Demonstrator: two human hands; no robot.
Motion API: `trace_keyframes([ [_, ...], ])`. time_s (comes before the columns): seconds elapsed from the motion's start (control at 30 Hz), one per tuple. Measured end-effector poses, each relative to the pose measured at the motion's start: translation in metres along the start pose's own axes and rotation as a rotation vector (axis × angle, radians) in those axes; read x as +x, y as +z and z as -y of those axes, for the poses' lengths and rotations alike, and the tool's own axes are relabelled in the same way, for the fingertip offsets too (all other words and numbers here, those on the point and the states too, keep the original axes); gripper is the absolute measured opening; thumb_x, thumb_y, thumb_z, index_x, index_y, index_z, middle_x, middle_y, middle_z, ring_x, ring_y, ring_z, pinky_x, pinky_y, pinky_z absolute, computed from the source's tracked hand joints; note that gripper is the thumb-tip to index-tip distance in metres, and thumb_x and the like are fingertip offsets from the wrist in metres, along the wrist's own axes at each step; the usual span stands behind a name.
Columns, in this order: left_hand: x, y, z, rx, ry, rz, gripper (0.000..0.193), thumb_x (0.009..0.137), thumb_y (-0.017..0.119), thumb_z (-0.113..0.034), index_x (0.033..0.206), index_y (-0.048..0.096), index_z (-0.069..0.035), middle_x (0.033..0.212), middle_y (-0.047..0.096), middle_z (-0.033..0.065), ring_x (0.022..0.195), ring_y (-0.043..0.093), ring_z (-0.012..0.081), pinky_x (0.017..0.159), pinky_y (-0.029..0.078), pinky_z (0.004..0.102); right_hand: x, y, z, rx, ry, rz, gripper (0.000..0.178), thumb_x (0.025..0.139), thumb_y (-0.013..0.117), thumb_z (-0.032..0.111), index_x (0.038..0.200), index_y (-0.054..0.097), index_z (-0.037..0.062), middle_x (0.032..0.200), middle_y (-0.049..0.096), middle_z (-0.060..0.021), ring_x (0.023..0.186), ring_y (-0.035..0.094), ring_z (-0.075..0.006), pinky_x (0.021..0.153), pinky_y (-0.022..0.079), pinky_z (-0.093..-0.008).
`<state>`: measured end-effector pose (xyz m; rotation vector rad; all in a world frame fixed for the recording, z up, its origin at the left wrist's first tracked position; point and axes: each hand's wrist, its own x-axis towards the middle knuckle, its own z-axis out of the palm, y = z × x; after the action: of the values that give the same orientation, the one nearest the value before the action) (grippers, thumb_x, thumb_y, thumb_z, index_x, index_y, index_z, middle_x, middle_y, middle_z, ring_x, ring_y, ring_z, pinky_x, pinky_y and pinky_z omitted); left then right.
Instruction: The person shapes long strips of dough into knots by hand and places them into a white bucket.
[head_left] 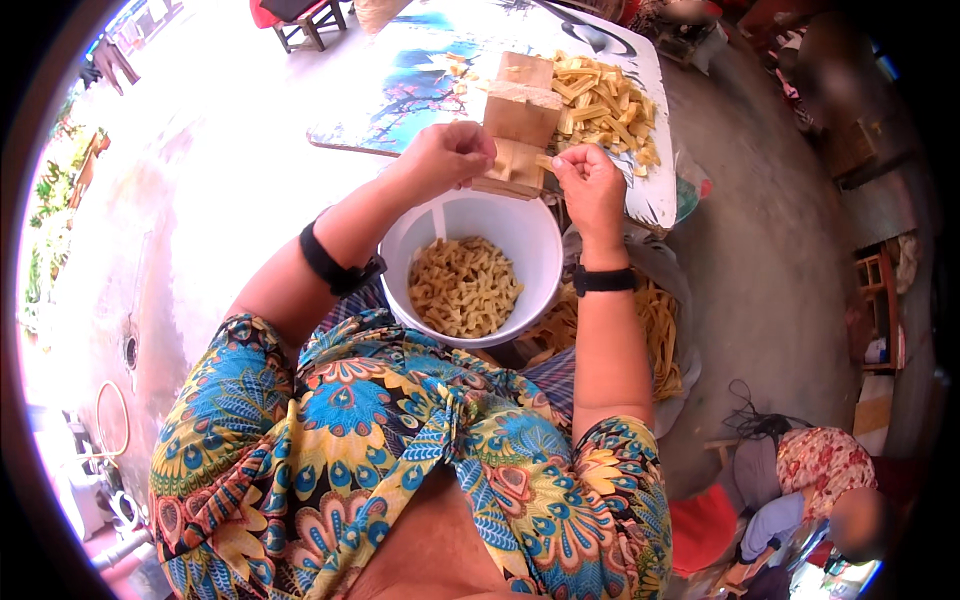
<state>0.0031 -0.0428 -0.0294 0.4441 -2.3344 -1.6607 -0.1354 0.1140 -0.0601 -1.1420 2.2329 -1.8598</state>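
Note:
My left hand is closed in a pinch at the left side of a stepped wooden block; whatever its fingers hold is hidden. On the block's right side, my right hand pinches a short yellow strip between thumb and fingertips. Below both hands stands a white bucket, with many small pale-yellow cut pieces in its bottom. A heap of longer yellow strips lies on the table just right of the block.
The block rests at the near edge of a picture-topped table. More strips fill a pale bag under my right forearm. Another person bends at the lower right, near a red cloth. A dark stool stands at the far left.

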Motion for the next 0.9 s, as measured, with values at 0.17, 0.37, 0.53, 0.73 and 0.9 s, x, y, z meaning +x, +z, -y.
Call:
trace_keyframes([
  [0.17,-0.028,0.005,-0.028,0.584,0.633,-0.054,0.027,0.077,0.063,-0.009,0.101,0.058,0.001,0.083,0.061,0.0103,0.077,0.06,0.0214,0.07,0.048,0.0317,-0.015,-0.012,0.023,0.266,0.068,0.267,0.005,0.081,0.061,0.005,0.079,0.057,0.0025,0.065,0.057,0.0017,0.056,0.049,-0.0052,0.052,0.041,-0.0204],
  [0.37,-0.037,0.005,-0.04,0.391,0.542,-0.035,0.038,0.077,0.05,0.007,0.114,0.051,-0.003,0.067,0.061,0.0083,0.064,0.061,0.0178,0.062,0.049,0.0287,-0.026,-0.036,0.06,0.444,0.175,0.525,0.012,0.08,0.065,0.008,0.085,0.055,0.0031,0.073,0.057,0.0003,0.062,0.051,-0.005,0.052,0.041,-0.0177],
  [0.53,-0.037,-0.006,-0.026,0.29,0.537,0.119,0.026,0.072,0.047,0.013,0.093,0.054,-0.001,0.09,0.06,0.011,0.081,0.06,0.0183,0.072,0.047,0.027,-0.017,-0.054,0.046,0.165,0.152,0.336,0.01,0.079,0.065,0.005,0.084,0.056,0.0022,0.072,0.059,-0.0003,0.058,0.05,-0.0028,0.05,0.04,-0.0177],
  [0.73,-0.03,0.012,-0.032,0.272,0.3,0.029,0.055,0.08,0.037,0.012,0.13,0.045,-0.01,0.093,0.062,0.0071,0.066,0.06,0.0178,0.061,0.049,0.0286,-0.038,-0.021,0.088,0.016,-0.433,0.104,0.011,0.08,0.057,0.0,0.088,0.059,0.0069,0.071,0.059,-0.0055,0.06,0.057,-0.0141,0.051,0.043,-0.0268],
  [0.9,-0.037,0.02,-0.036,-0.822,0.038,0.304,0.055,0.083,0.04,0.006,0.136,0.035,-0.009,0.086,0.061,0.0074,0.048,0.053,0.0165,0.045,0.044,0.026,-0.041,-0.006,0.074,-0.252,-0.654,0.115,0.022,0.075,0.058,-0.003,0.093,0.062,0.008,0.074,0.059,-0.0095,0.067,0.06,-0.0275,0.056,0.048,-0.0323],
])
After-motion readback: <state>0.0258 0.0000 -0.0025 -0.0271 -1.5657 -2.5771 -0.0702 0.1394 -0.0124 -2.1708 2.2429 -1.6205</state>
